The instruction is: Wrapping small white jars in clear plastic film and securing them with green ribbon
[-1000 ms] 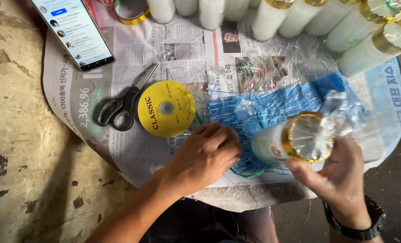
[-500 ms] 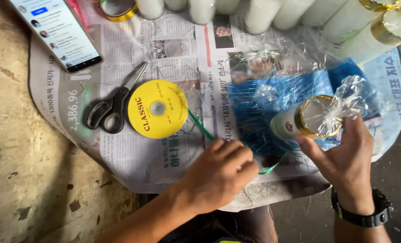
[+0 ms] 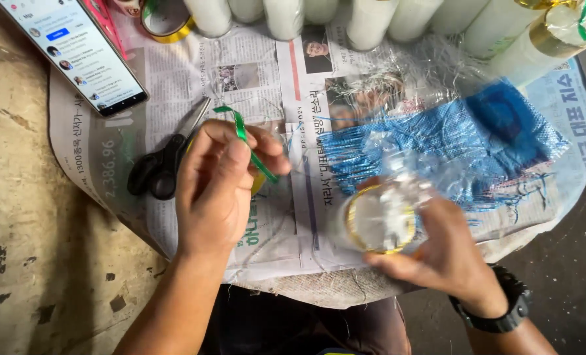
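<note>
My left hand (image 3: 220, 184) pinches a thin green ribbon (image 3: 243, 131), which curls above my fingers and trails down to the right. The hand covers most of a yellow ribbon spool (image 3: 258, 183), of which only an edge shows. My right hand (image 3: 437, 253) grips a white candle with a gold rim (image 3: 379, 220), wrapped in clear cellophane and blurred by motion. Behind it a blue woven sheet (image 3: 464, 141) lies on newspaper (image 3: 174, 79). Black-handled scissors (image 3: 158, 167) rest just left of my left hand.
A smartphone (image 3: 76, 49) with a lit screen lies at the top left. A roll of tape (image 3: 164, 20) and a row of white candles (image 3: 365, 20) line the far edge; one wrapped candle (image 3: 556, 33) stands at top right. Worn concrete (image 3: 23, 230) lies left.
My left hand rose from the table's near edge to over the yellow spool, lifting the green ribbon. The right hand brought the wrapped candle down and left, toward me.
</note>
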